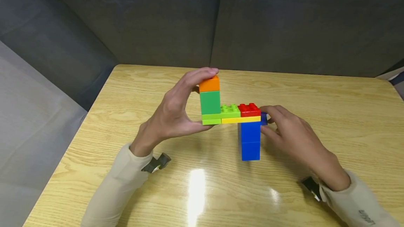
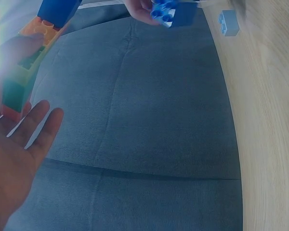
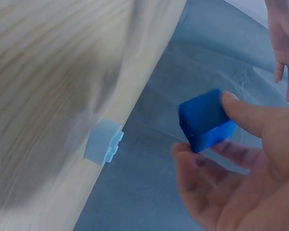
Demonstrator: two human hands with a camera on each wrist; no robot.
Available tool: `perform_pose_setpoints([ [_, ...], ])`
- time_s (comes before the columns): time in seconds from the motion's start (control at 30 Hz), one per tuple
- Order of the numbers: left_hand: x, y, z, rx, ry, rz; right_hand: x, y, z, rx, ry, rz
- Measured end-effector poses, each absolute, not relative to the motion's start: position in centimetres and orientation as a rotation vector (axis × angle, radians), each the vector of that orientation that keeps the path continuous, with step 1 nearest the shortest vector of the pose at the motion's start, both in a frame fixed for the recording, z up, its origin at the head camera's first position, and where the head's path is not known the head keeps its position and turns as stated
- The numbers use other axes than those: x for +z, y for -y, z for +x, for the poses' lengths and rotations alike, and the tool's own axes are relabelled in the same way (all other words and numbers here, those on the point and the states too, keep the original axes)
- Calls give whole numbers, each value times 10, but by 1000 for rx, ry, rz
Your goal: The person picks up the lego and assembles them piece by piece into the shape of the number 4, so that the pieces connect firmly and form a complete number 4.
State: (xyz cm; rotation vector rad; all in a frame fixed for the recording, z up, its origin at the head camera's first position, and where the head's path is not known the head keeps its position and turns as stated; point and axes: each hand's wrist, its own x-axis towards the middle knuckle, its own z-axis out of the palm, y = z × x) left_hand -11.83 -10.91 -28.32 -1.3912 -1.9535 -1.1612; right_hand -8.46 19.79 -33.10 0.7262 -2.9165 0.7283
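My left hand (image 1: 172,111) holds a toy-brick build between fingers and thumb, above the table. At its left end an orange brick (image 1: 209,84) tops a green brick (image 1: 210,102) and lime pieces (image 1: 211,119). A yellow strip (image 1: 241,119) runs rightward under a red brick (image 1: 249,110). Beneath the right end hang two blue bricks (image 1: 250,141), one below the other. Close by on the right, my right hand (image 1: 293,136) pinches a separate blue brick (image 3: 207,120). In the head view, the build partly hides this brick.
Both wrist views show a light blue brick (image 3: 103,142) on the wooden table (image 1: 151,192); I cannot make it out in the head view. Dark cloth (image 1: 157,20) hangs behind the table's far edge.
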Motion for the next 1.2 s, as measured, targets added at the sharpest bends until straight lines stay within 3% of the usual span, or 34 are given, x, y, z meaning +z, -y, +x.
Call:
perform_pose_setpoints([
  [0.3, -283, 109, -118, -1155, 1966, -1391, -316, -198, -83, 1347, 2898, 522],
  [0.77, -283, 110, -118, -1156, 1973, -1385, -302, -206, -79, 2467, 2245, 532],
  [1.2, -284, 110, -119, -1153, 1975, -1393, -288, -196, -75, 2540, 1962, 506],
])
